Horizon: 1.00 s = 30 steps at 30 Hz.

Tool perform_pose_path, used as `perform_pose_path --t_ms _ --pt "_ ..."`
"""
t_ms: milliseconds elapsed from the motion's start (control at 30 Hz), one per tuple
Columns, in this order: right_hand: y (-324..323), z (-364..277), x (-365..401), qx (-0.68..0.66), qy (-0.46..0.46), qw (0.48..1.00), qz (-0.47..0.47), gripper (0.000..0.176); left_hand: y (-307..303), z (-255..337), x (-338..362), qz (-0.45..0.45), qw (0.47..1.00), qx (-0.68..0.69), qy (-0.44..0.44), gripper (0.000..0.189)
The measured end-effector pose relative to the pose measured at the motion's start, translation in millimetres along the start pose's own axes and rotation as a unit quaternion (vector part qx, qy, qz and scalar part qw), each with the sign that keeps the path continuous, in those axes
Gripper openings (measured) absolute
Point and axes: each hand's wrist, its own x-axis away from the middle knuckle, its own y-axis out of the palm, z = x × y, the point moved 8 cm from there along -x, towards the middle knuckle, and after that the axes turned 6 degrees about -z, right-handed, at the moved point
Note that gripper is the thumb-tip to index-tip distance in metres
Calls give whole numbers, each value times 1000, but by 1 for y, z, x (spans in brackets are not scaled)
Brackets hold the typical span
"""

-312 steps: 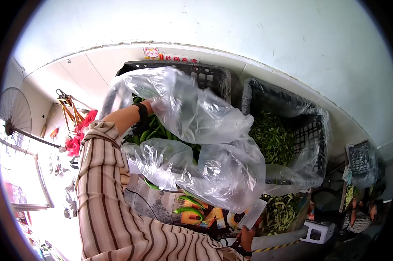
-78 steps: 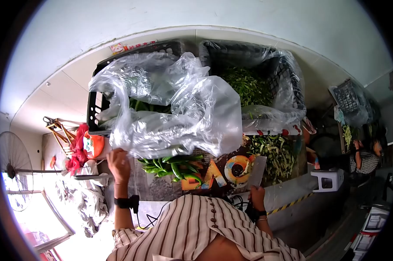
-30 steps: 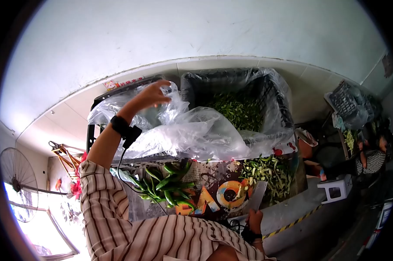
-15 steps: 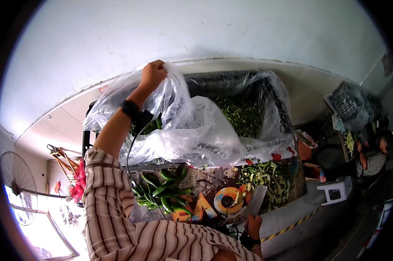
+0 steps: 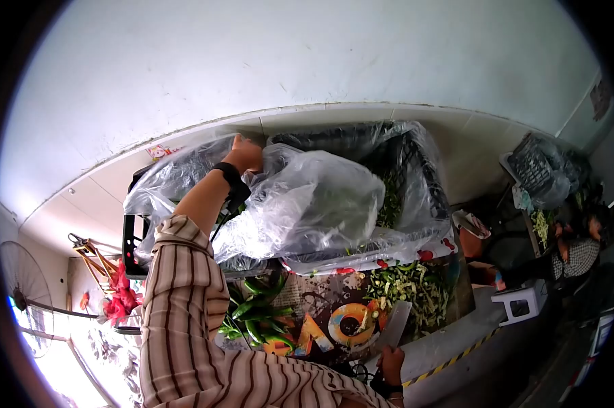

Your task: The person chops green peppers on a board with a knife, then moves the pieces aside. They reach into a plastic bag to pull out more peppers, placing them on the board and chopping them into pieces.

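The left hand (image 5: pixel 247 154) is closed on a fold of the clear plastic bag (image 5: pixel 320 204) at the back of the table (image 5: pixel 437 342), over the left crate (image 5: pixel 131 238). With the right crate (image 5: pixel 415 163) that makes 2. The step looks like arranging the bag over the crate. Any next move calls for a firm pinch, since thin film slips. The right hand (image 5: pixel 390 358) is wrapped round 1 cleaver (image 5: pixel 395 325) at the front edge, just beside 1 heap of cut pieces (image 5: pixel 409 299). 1 heap of whole green peppers (image 5: pixel 256 319) lies leftward.
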Motion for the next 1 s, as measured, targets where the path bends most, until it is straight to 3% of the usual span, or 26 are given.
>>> perform_pose_path --t_ms 100,333,400,433,533,600,733,800,833,900,967,1000 --pt "-1 0 -1 11 -1 1000 11 30 0 8 10 -50 997 -53 9 34" --pt "2 -6 -2 30 -27 999 2 29 7 14 11 -30 996 -47 70 25" --pt "6 -25 3 46 -130 990 -25 27 -11 12 16 69 996 -15 55 22" --pt "4 -24 5 43 -120 992 -14 27 -22 11 24 136 986 31 96 20" --pt "7 -27 5 63 -114 991 -38 27 -30 3 30 158 971 125 125 23" --pt "8 -26 6 45 -84 995 -30 26 -39 -14 40 233 925 283 99 32" --pt "6 -12 3 9 -61 998 -20 24 -54 -19 68 305 899 299 96 32" --pt "3 -11 4 -5 -74 997 -10 24 -69 -19 90 363 849 359 134 34" --pt "2 -10 4 -6 -72 997 -8 24 -72 -14 101 362 849 360 137 34" --pt "2 -10 5 9 -74 997 -9 24 -62 6 119 238 783 534 213 57" --pt "2 -10 6 10 -74 997 -17 24 -63 36 156 251 799 478 267 79" --pt "3 -11 7 14 -76 997 -26 24 -55 49 160 201 792 492 300 91"
